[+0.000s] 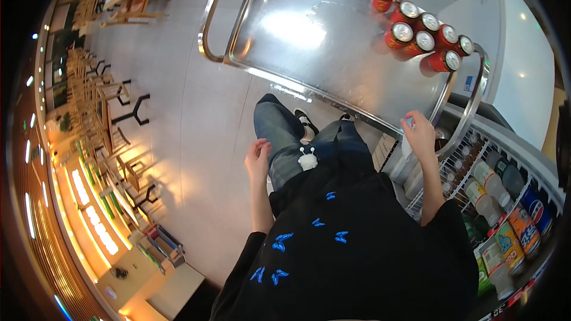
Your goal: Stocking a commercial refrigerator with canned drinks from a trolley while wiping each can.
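Note:
My right hand [420,136] is near the right front corner of a steel serving cart [339,71]. Its fingers are curled around a crumpled white wipe or tissue [406,147] that hangs below the palm. My left hand [258,157] hovers by my left thigh with loosely bent fingers, and nothing shows in it. Several red drink cans [421,43] with silver tops stand in a group at the cart's right end. One can [446,61] sits a little apart, closest to me. Wet streaks shine on the cart's top.
At my right, an open drinks cooler has white wire racks [466,178] holding bottles and cans, including a blue Pepsi can [536,208]. A white appliance [519,53] stands behind the cart's handle [479,93]. Wooden tables and chairs [105,107] line the left side across the tiled floor [205,151].

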The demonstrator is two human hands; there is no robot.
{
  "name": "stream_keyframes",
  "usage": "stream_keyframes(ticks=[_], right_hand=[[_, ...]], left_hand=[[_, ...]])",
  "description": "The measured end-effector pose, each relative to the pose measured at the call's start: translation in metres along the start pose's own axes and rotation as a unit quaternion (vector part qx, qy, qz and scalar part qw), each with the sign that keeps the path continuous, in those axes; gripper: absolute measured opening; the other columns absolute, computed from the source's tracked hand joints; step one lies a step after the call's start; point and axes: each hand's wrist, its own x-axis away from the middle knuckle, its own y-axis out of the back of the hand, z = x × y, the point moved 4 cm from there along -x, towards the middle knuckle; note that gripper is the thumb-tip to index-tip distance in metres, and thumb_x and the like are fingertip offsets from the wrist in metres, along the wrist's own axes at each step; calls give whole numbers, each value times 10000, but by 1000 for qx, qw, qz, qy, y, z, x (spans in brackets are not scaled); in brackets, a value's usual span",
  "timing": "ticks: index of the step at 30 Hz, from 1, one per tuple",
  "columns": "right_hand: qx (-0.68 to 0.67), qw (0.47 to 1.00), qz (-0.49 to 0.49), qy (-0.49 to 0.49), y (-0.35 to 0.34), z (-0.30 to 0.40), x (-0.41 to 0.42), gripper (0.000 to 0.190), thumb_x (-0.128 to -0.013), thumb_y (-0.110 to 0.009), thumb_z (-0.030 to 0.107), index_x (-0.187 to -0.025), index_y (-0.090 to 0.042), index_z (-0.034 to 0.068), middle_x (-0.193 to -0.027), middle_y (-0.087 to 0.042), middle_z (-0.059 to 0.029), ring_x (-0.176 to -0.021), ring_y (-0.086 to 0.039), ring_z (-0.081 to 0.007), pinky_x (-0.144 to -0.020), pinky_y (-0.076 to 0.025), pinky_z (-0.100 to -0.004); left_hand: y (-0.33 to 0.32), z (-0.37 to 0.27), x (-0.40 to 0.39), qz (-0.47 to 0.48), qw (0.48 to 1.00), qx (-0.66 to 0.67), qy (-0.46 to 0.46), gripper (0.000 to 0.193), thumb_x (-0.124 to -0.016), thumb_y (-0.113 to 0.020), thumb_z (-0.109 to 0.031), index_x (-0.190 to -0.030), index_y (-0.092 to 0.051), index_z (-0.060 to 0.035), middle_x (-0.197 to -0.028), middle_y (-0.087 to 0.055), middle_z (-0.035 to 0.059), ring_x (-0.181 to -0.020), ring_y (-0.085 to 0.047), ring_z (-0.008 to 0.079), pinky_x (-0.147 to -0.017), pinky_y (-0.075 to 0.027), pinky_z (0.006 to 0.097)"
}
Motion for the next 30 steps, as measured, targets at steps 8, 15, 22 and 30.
stream_keyframes(ticks=[8,15,22,30], right_hand=[[27,999,41,21,-15,14,-10,220,-787,-664,211,-922,-598,50,-800,-609,-152,-721,-599,-330,-651,-469,-417],[43,996,80,24,-34,24,-24,221,-785,-668,196,-927,-602,41,-812,-612,-162,-723,-598,-333,-659,-469,-420],[63,992,104,40,-53,61,-47,229,-780,-671,197,-939,-606,47,-813,-615,-171,-737,-602,-352,-666,-469,-430],[100,991,89,9,-72,96,-58,264,-764,-682,242,-942,-615,60,-772,-619,-174,-730,-607,-372,-660,-475,-439]], left_hand=[[9,18,0,-8,999,24,48,209,-904,-539,-117,-1070,-591,-1,-945,-660,104,-846,-630,145,-712,-493,257],[11,33,-14,15,997,21,78,213,-905,-517,-104,-1081,-584,-6,-942,-658,90,-838,-635,140,-700,-499,255],[37,112,-37,1,990,4,141,227,-880,-544,-111,-1085,-574,-18,-925,-663,103,-829,-651,151,-678,-510,259],[93,234,-26,-19,938,-56,340,270,-824,-573,-119,-1076,-537,-32,-888,-648,119,-706,-674,198,-546,-550,321]])
